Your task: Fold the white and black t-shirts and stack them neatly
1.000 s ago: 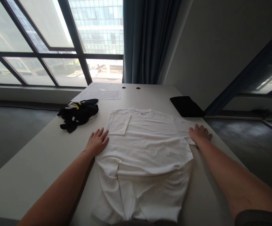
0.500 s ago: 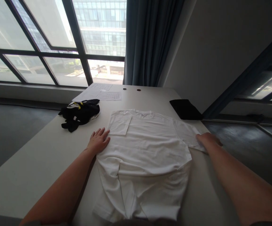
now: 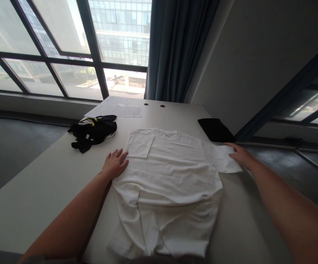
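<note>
A white T-shirt [image 3: 175, 165] lies spread on the table, its collar toward the far end. Its left sleeve is folded inward over the body, while the right sleeve [image 3: 222, 157] sticks out to the side. My left hand [image 3: 115, 164] rests flat with fingers spread, fingertips touching the shirt's left edge below the folded sleeve. At the end of the right sleeve, my right hand [image 3: 240, 156] pinches the cloth between thumb and fingers. Wrinkles and loose folds run across the lower part of the shirt, whose hem is close to me.
The white table [image 3: 57, 187] reaches toward the window. A crumpled black garment [image 3: 98, 132] lies at the left, with paper sheets [image 3: 126, 111] behind it. A flat black folded item [image 3: 216, 130] sits near the right edge, just beyond my right hand. A dark curtain [image 3: 178, 51] hangs behind.
My right hand has moved slightly up and away along the sleeve's end, and the sleeve has shifted with it. The left hand stays in place.
</note>
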The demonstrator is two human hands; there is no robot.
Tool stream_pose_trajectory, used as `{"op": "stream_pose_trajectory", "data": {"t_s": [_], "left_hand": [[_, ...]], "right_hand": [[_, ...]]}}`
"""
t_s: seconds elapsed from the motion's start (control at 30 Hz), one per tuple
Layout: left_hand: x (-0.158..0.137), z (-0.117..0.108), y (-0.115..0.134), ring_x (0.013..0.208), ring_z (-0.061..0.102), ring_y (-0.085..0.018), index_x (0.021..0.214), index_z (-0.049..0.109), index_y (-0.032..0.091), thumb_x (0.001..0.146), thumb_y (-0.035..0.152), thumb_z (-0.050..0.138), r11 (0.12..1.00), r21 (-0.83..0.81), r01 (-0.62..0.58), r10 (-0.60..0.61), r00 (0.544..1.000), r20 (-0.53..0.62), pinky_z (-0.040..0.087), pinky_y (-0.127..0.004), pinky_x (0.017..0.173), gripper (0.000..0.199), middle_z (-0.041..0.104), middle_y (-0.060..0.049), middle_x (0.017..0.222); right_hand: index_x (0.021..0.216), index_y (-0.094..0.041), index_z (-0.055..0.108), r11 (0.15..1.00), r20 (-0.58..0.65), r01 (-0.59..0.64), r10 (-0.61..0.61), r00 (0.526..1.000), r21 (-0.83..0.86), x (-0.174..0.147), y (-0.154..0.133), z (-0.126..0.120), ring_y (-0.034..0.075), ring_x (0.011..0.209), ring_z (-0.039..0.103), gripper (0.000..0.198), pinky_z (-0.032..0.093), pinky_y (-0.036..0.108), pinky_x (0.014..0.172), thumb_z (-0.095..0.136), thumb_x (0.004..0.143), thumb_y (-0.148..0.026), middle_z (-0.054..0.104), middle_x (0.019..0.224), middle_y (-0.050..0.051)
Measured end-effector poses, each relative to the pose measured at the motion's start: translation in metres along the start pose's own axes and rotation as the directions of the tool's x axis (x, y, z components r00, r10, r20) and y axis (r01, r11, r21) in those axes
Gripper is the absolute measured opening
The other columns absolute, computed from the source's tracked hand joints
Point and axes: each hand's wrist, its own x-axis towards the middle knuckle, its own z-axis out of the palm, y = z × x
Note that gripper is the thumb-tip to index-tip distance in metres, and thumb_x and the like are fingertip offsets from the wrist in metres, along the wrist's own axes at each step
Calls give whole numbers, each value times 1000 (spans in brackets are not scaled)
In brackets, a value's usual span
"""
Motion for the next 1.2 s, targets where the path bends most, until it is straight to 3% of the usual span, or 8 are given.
{"op": "stream_pose_trajectory", "data": {"t_s": [0.13,0.33,0.43,0.57,0.67,0.73,1.1,1.2], "left_hand": [[1,1,-1,159,29,-29,157,48,34,100,52,42,1000,3,-3,3,1000,-4,21,-54,130,59,35,-4,171],[0,0,-1,160,28,-29,157,48,34,101,52,42,1000,0,-12,12,1000,5,21,-54,130,59,35,-5,171],[0,0,-2,160,28,-30,157,48,33,101,51,42,1000,1,-15,15,1000,6,21,-54,130,59,35,-5,171],[0,0,-2,160,28,-29,157,48,33,101,52,41,1000,1,-12,12,1000,9,21,-54,130,59,34,-5,171],[0,-1,-1,160,28,-30,157,48,33,101,51,42,1000,-3,-8,8,1000,10,21,-54,131,60,34,-5,171],[-1,-1,0,160,28,-30,157,48,33,101,51,43,1000,-3,-8,8,1000,9,21,-53,131,60,34,-4,171],[0,-2,-1,160,27,-30,157,47,34,101,51,41,1000,15,-14,14,1000,14,21,-54,131,59,34,-5,171],[0,-3,0,160,27,-29,158,47,34,102,51,42,1000,21,-11,11,1000,24,21,-53,131,59,34,-5,171]], "right_hand": [[136,-18,73,999,100,-11,7,995,43,2,-47,-13,26,99,72,51,52,31,88,56,88,-13,76,120,13],[128,-23,78,950,116,289,-276,954,-119,3,-130,-9,26,123,66,50,48,29,107,52,87,-11,73,132,5],[147,-25,64,930,145,353,-338,930,-98,-6,-166,9,27,130,62,54,45,32,112,53,94,-23,66,143,4],[169,-30,27,944,325,327,-293,899,-54,-26,-197,50,33,147,46,73,36,45,122,48,102,-52,41,166,6],[170,-34,20,962,321,241,-190,928,-129,-36,-201,81,37,158,25,68,26,63,124,32,107,-58,18,175,6],[169,-36,18,964,266,218,-174,948,-149,-36,-195,96,35,161,18,65,21,65,125,26,108,-56,11,177,4],[168,-21,29,997,160,8,4,987,-71,16,-127,107,32,161,18,67,21,48,129,22,109,-53,15,175,16],[166,-15,30,998,60,-27,30,998,-52,25,-118,108,35,160,18,70,21,45,129,27,108,-53,14,174,19]]}}
